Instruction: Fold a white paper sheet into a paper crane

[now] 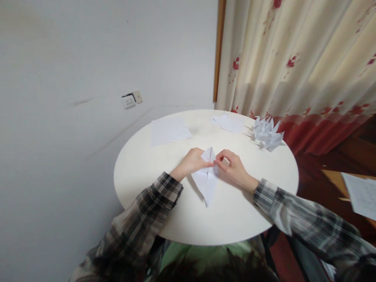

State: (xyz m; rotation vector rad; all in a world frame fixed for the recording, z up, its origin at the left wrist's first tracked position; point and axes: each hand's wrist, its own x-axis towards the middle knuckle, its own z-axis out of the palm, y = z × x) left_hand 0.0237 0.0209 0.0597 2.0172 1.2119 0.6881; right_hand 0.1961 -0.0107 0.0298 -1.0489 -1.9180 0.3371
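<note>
Between my hands, over the white round table (141, 168), is a piece of folded white paper (207, 186) in a long diamond shape, one point toward me and the other away. My left hand (192, 160) grips its left side, the thumb lying across the middle and the fingers partly hidden behind the paper. At the right edge, my right hand (232, 166) pinches the paper between thumb and index finger, the other fingers curled.
Flat white sheets (170, 130) lie at the table's back left, more white paper (227, 123) at the back. Several folded paper cranes (268, 133) cluster at the right rear edge. A wall with a socket (128, 102) borders the left; a patterned curtain (293, 58) hangs behind.
</note>
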